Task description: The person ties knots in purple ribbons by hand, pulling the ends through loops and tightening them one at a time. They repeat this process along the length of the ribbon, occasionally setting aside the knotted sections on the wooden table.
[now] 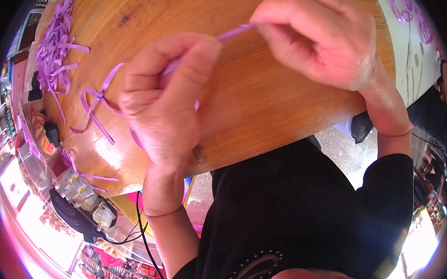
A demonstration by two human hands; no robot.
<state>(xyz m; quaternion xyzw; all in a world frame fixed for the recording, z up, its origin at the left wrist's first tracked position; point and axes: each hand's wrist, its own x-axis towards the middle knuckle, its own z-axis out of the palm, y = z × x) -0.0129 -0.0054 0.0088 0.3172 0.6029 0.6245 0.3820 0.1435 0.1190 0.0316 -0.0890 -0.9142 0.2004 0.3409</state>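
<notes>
A narrow purple ribbon (234, 32) stretches taut between my two hands above the wooden table (264, 106). My left hand (168, 93) is closed, the ribbon pinched under its thumb and running through the curled fingers. At the upper right, my right hand (318, 42) pinches the other end between thumb and fingertips. A tied purple ribbon bow (100, 97) with loose tails lies just left of my left hand, and part of it is hidden behind that hand.
A heap of purple ribbon strips (56, 55) lies at the table's far left. More ribbon pieces (92, 175) rest at the near left edge. Purple ribbon loops (412, 18) lie on a white surface (408, 57) at the upper right. A black cable (142, 225) hangs at the lower left.
</notes>
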